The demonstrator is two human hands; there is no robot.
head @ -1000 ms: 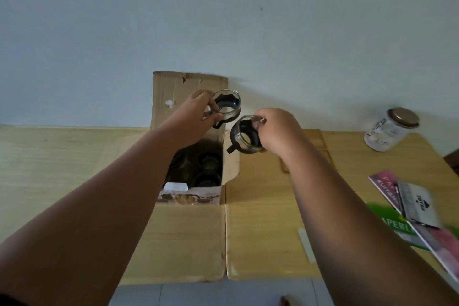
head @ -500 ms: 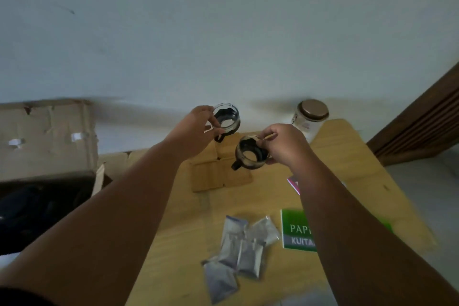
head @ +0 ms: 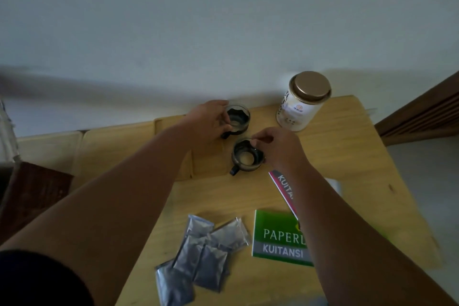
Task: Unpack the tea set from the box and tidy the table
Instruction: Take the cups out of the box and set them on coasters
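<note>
1. Two small glass tea cups in dark holders are shown, one in each hand, low over a pale wooden table (head: 347, 146).
2. The far cup (head: 238, 119) is gripped by the left hand (head: 211, 120), fingers curled round its side. The near cup (head: 246, 159) is pinched at the rim by the right hand (head: 278, 149).
3. Whether either cup rests on the wood cannot be told.
4. The cups are judged light, stiff, smooth and breakable; the dark handle or holder is the safer place to take hold.
5. Both stand upright, mouths up, with the axis vertical. The handles point back and left of the hands.
6. A lidded jar (head: 304, 102) stands just beyond the right hand.
</note>
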